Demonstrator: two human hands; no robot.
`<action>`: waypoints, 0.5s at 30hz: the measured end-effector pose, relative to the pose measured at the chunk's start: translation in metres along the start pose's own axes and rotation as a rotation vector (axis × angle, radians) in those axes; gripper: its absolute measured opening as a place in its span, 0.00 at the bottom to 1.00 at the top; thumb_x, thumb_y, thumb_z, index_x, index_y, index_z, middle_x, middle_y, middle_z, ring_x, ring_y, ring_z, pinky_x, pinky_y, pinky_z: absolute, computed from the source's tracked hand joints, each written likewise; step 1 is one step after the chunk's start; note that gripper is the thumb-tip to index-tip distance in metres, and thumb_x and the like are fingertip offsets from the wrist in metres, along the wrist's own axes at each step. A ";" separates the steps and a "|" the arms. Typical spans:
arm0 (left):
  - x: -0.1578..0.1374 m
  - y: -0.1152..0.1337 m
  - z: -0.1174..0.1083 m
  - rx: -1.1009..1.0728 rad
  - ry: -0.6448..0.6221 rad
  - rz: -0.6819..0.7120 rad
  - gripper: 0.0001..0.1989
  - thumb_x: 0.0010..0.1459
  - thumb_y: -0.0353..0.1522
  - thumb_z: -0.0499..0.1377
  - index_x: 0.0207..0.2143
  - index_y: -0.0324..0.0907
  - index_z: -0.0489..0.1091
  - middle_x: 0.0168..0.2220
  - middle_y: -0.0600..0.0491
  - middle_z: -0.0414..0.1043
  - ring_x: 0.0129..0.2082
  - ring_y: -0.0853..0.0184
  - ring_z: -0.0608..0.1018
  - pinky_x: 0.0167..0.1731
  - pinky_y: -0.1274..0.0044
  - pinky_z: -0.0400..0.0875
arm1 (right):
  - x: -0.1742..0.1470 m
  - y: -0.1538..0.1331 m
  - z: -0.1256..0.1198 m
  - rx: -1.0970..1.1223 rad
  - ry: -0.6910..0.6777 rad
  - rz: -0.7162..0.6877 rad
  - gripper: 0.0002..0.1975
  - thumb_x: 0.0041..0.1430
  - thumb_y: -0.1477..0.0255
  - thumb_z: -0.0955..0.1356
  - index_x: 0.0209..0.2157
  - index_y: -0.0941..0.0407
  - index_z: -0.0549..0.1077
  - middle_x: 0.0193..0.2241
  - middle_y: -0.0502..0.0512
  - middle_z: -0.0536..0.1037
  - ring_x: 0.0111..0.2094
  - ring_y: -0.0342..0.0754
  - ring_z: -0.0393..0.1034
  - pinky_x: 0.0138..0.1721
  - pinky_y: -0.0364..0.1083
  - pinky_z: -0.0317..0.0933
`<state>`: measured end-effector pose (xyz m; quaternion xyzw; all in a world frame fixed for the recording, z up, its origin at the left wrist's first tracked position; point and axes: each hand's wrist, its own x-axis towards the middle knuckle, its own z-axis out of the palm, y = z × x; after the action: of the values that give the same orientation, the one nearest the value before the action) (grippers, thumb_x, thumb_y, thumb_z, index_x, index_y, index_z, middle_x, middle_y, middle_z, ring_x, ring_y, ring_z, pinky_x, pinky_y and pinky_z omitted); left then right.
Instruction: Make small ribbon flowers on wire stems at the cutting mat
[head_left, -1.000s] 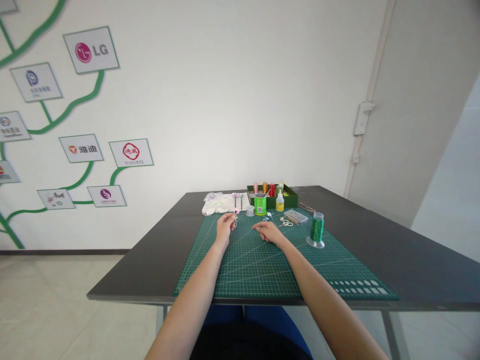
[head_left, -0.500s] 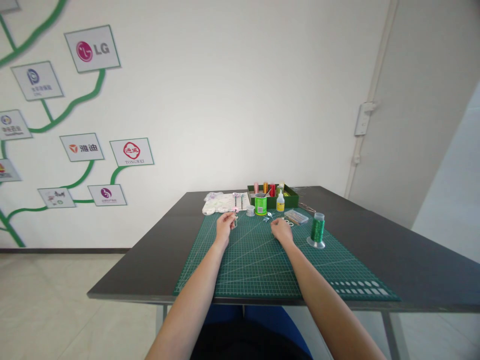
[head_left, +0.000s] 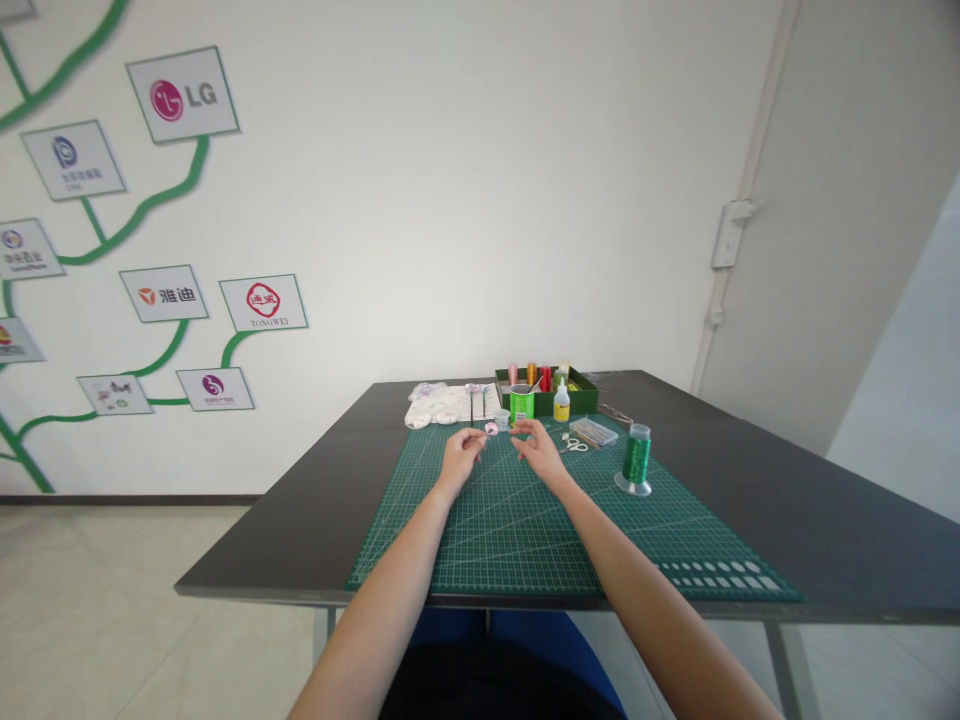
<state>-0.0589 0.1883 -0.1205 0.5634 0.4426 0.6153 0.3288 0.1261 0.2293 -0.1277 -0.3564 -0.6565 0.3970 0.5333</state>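
My left hand (head_left: 460, 460) is closed in a pinch above the cutting mat. Just past its fingertips shows a small pink flower-like piece (head_left: 491, 428), which it appears to hold by a thin stem. My right hand (head_left: 538, 454) faces it from the other side, a short gap away, fingers bent and drawn together. Whatever lies between those fingertips is too small to make out. White-handled scissors (head_left: 576, 445) rest on the green cutting mat (head_left: 517, 540) to the right of my right hand. A small clear round tub (head_left: 502, 420) stands just behind the pink piece.
Behind are a green tin (head_left: 522, 403), a yellow-labelled glue bottle (head_left: 561, 402) and a green box (head_left: 585, 400) with thread spools. A clear flat case (head_left: 594, 432) and green thread spool (head_left: 635, 460) stand right. White cloth-like material (head_left: 435, 405) lies back left.
My right hand has moved left, away from the scissors, towards my left hand. My left hand has shifted slightly right, and the pink piece with it. The scissors now show fully.
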 end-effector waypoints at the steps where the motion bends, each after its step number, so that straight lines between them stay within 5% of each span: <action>1: 0.000 -0.002 0.000 0.023 -0.016 0.012 0.13 0.52 0.39 0.65 0.33 0.38 0.75 0.23 0.57 0.70 0.19 0.74 0.67 0.22 0.80 0.62 | -0.002 -0.001 0.004 0.059 -0.093 0.041 0.20 0.55 0.66 0.69 0.48 0.55 0.66 0.47 0.59 0.76 0.22 0.39 0.65 0.20 0.41 0.57; 4: 0.001 -0.006 0.000 0.090 -0.058 0.043 0.13 0.53 0.39 0.64 0.33 0.37 0.75 0.25 0.55 0.72 0.21 0.72 0.69 0.24 0.79 0.64 | -0.010 -0.004 0.011 0.213 -0.351 0.169 0.25 0.56 0.61 0.71 0.53 0.52 0.66 0.49 0.61 0.77 0.21 0.39 0.69 0.13 0.37 0.41; 7: 0.001 -0.008 0.000 0.174 -0.076 0.083 0.10 0.55 0.36 0.63 0.33 0.37 0.75 0.28 0.52 0.75 0.23 0.71 0.71 0.27 0.79 0.65 | -0.015 -0.006 0.014 0.289 -0.506 0.242 0.26 0.58 0.59 0.70 0.55 0.55 0.67 0.39 0.59 0.81 0.18 0.39 0.69 0.12 0.36 0.41; 11: -0.001 -0.007 0.000 0.252 -0.069 0.090 0.06 0.56 0.32 0.61 0.34 0.38 0.75 0.27 0.54 0.74 0.22 0.71 0.70 0.27 0.79 0.65 | -0.016 -0.003 0.017 0.243 -0.521 0.242 0.30 0.57 0.55 0.71 0.54 0.60 0.69 0.17 0.46 0.74 0.12 0.38 0.58 0.13 0.37 0.44; 15: -0.003 -0.002 0.001 0.307 -0.058 0.077 0.05 0.57 0.30 0.60 0.34 0.38 0.75 0.27 0.54 0.75 0.22 0.71 0.71 0.28 0.78 0.66 | -0.013 0.001 0.016 0.232 -0.472 0.196 0.33 0.53 0.52 0.72 0.51 0.63 0.72 0.10 0.38 0.62 0.11 0.37 0.50 0.14 0.38 0.41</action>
<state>-0.0579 0.1871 -0.1237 0.6411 0.4998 0.5361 0.2274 0.1127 0.2159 -0.1358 -0.2522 -0.6751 0.5913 0.3620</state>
